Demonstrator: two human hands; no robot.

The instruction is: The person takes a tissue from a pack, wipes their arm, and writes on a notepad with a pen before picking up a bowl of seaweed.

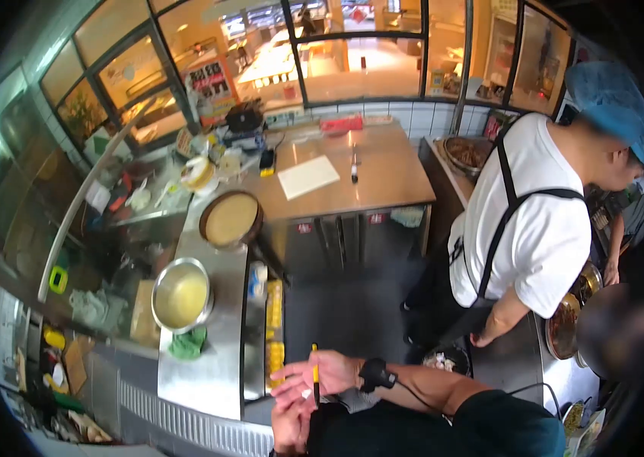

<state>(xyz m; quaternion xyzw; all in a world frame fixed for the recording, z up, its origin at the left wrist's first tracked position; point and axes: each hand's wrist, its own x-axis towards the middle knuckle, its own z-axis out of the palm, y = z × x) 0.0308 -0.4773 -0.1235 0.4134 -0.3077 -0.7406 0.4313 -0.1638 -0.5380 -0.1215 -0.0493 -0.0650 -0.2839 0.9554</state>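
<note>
Near the bottom of the head view, my right hand [334, 372] reaches in from the right, palm partly turned up and fingers pointing left. A yellow and black pen [316, 373] stands nearly upright across its palm, held there by this hand. Close below, my left hand [288, 428] has its fingers bent up against the right hand's fingertips. A small white bit [307, 394] shows between the two hands; I cannot make out what it is. A black strap device [377, 375] sits around my right wrist.
A steel bowl of yellowish liquid [183, 295], a green cloth [188, 343] and a round pan [231, 219] are on the left counter. A white board [307, 177] lies on the back table [383, 167]. A co-worker [524, 213] stands at right beside cooking pans [563, 327].
</note>
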